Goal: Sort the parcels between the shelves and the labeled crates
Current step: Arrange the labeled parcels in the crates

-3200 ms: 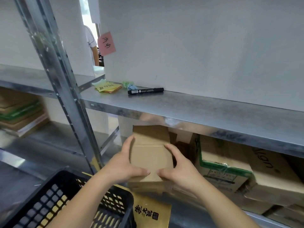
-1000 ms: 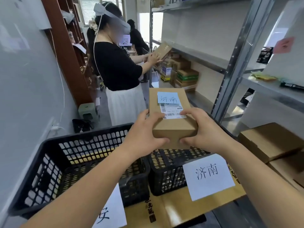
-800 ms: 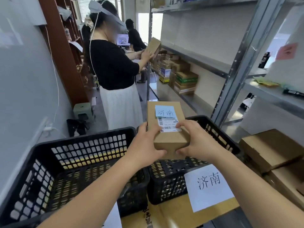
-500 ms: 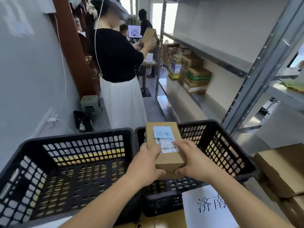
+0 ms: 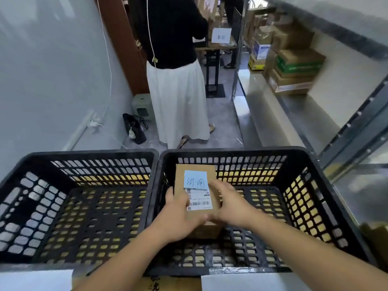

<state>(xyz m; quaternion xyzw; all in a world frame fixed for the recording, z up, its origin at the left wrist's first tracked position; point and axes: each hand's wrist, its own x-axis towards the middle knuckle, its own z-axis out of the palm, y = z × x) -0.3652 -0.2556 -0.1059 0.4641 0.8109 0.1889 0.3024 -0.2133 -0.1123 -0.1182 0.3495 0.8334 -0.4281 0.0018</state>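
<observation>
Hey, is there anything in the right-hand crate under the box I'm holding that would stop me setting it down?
Nothing visible. Both hands, left hand and right hand, hold the box inside the right crate. The crate floor around it shows only bare mesh. The patch directly under the box and hands is hidden.

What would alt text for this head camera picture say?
Two bare hands, left hand and right hand, hold a small cardboard parcel with a blue note inside the right black crate. The left black crate stands beside it; a person stands beyond.
</observation>
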